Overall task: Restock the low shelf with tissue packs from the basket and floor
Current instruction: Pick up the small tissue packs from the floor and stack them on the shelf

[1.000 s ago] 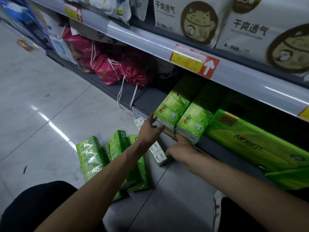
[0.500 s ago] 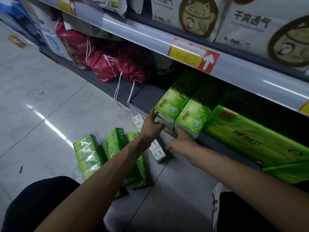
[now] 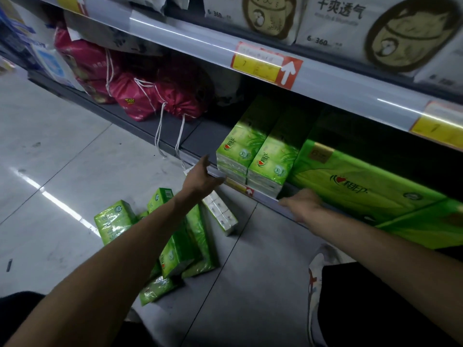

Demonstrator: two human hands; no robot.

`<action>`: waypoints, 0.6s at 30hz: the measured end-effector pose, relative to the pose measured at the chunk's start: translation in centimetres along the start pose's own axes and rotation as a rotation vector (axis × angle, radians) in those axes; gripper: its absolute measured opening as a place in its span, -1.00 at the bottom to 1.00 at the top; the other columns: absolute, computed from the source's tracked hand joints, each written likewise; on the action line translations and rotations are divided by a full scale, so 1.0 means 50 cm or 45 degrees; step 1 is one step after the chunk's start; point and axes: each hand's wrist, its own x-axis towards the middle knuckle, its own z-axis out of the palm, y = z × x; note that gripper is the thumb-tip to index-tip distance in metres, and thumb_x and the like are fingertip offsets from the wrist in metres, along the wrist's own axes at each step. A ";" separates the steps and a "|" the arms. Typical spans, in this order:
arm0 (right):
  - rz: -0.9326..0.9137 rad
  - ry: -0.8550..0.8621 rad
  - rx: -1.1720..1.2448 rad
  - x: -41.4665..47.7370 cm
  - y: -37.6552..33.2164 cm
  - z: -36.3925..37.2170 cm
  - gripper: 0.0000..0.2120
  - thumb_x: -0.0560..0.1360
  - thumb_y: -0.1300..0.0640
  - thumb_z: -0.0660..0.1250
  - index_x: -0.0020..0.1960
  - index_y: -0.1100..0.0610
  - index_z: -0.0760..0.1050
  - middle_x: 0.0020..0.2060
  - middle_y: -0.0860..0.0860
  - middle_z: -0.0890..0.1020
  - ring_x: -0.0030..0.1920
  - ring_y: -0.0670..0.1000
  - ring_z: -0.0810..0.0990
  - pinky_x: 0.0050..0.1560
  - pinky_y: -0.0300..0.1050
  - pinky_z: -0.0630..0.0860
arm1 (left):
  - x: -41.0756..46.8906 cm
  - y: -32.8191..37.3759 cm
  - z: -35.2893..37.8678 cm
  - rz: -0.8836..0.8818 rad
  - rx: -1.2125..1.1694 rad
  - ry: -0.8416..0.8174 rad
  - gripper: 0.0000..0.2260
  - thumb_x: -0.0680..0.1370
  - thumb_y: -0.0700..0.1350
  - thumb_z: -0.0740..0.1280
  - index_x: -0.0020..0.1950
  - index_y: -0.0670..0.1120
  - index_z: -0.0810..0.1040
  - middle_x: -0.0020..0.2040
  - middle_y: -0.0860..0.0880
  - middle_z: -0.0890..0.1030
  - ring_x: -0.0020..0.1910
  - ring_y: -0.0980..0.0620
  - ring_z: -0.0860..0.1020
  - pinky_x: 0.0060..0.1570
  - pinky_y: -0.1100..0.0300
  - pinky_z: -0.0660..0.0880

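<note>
Two packs stood side by side at the front of the low shelf, at the centre of the frame, touching each other and the large pack to their right. The left hand was held at the shelf edge just left of them, its fingers straight and empty. The right hand lay lower right of them, under the large pack. Its fingers seemed loose and empty, though blur left it unclear whether anything was touched. A heap of green packs lay on the floor at lower centre, partly hidden by the left forearm, with a white pack just beside it.

The step in hand was judged to be the squaring of the two packs. It would be done well if they were pressed from the front with flat palms until flush with the edge strip, labels outward, and not pinched, since soft wrap would likely crease. The bare shelf to their left, short of the cords of the red bags, was judged the place for the next packs. The heap would best be taken from the top.
</note>
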 end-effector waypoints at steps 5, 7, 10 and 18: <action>-0.273 0.126 0.047 0.020 0.010 0.052 -0.59 0.48 0.05 0.52 0.27 0.15 0.54 0.18 0.12 0.68 0.17 0.20 0.65 0.13 0.05 0.60 | 0.025 0.020 0.041 0.007 -0.008 0.041 -0.57 0.45 -0.25 0.54 0.28 -0.09 0.52 0.14 0.01 0.60 0.15 -0.11 0.61 -0.03 0.10 0.53; -0.288 0.124 0.120 0.019 0.002 0.079 -0.62 0.50 0.12 0.50 0.27 0.17 0.54 0.20 0.15 0.67 0.19 0.21 0.64 0.17 0.08 0.60 | 0.032 0.013 0.057 -0.037 -0.077 0.074 -0.63 0.40 -0.25 0.52 0.15 -0.08 0.53 0.06 -0.03 0.65 0.07 -0.15 0.66 -0.03 -0.01 0.63; -0.232 0.177 0.267 0.019 -0.004 0.106 -0.68 0.48 0.25 0.45 0.24 0.18 0.56 0.15 0.17 0.69 0.16 0.22 0.65 0.11 0.02 0.60 | 0.047 -0.013 0.072 -0.033 -0.152 0.108 -0.52 0.27 -0.09 0.44 0.20 -0.02 0.56 0.07 0.00 0.68 0.02 -0.07 0.67 0.03 -0.11 0.66; -0.208 0.142 0.293 0.014 0.001 0.107 -0.60 0.49 0.37 0.34 0.31 0.20 0.50 0.19 0.18 0.66 0.19 0.23 0.63 0.00 -0.12 0.46 | 0.023 0.010 0.072 -0.021 -0.207 0.040 -0.54 0.42 -0.30 0.46 0.30 -0.12 0.53 0.10 0.00 0.62 0.06 -0.04 0.63 0.13 -0.09 0.63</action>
